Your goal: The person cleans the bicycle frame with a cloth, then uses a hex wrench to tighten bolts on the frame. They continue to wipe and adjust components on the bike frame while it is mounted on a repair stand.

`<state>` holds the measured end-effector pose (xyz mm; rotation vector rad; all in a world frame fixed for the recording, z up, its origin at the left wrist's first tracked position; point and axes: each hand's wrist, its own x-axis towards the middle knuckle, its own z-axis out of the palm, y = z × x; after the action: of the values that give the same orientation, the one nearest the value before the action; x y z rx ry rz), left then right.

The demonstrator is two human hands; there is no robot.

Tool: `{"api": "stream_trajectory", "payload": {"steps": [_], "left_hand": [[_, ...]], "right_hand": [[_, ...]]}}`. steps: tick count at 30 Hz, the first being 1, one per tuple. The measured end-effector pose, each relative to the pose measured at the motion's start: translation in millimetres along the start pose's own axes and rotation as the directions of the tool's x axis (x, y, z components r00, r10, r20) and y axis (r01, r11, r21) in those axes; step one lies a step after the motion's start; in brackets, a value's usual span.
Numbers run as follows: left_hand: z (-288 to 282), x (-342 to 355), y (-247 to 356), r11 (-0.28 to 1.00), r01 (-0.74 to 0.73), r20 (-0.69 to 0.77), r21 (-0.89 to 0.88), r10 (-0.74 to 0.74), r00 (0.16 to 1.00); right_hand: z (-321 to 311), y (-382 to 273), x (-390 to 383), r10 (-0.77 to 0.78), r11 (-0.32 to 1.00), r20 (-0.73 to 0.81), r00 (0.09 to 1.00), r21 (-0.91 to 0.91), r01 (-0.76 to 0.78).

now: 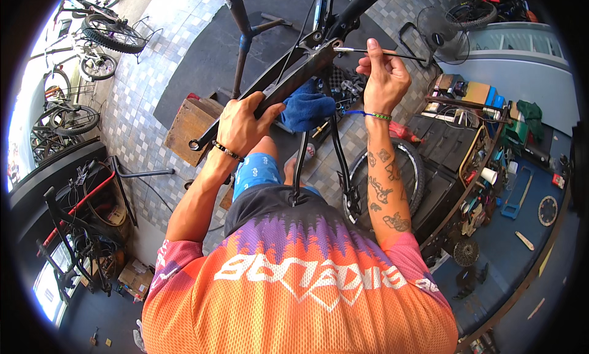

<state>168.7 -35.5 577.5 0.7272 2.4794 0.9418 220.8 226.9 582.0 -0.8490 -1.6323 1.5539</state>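
My left hand [246, 122] is wrapped round the black rear swingarm [302, 75] of a bicycle frame [362, 3]. The swingarm slants from a round eyelet at its lower left up to the frame's pivot area. Pinched in the fingers of my right hand [385, 78] is a thin brush [354, 50] with a dark handle. Its pale tip reaches the pivot hole [337, 43] at the swingarm's upper end; whether it touches inside cannot be made out. A blue cloth [308, 111] hangs just below the swingarm, between my hands.
A wooden box [190, 132] stands on the tiled floor at left. At right, a bicycle wheel [416, 176] leans near dark cases. The blue workbench [491, 274] carries a brake rotor [548, 211], a cassette [465, 252] and tools. Several bicycles [113, 32] stand at far left.
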Motion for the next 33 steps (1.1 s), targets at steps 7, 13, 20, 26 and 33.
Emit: {"api": "stream_trajectory", "payload": {"steps": [7,13,20,26,33], "left_hand": [[-1,1,0,1.000,0.018,0.018,-0.013,-0.018,1.000],[-3,1,0,1.000,0.025,0.024,-0.010,-0.025,0.999],[-1,1,-1,0.999,0.024,0.030,-0.023,-0.023,0.999],[0,1,-1,0.999,0.036,0.028,-0.023,-0.035,0.999],[1,1,-1,1.000,0.017,0.023,-0.022,-0.016,1.000]], "right_hand": [[3,10,1,0.284,0.953,-0.091,0.954,0.132,-0.271],[-1,7,-3,0.137,0.990,-0.063,0.989,0.037,-0.135],[0,1,-10,-0.291,0.945,0.001,0.957,-0.157,0.288],[-6,-3,-12,-0.631,0.669,0.164,0.759,-0.381,0.638],[-9,-1,-12,-0.607,0.688,0.171,0.777,-0.377,0.620]]}}
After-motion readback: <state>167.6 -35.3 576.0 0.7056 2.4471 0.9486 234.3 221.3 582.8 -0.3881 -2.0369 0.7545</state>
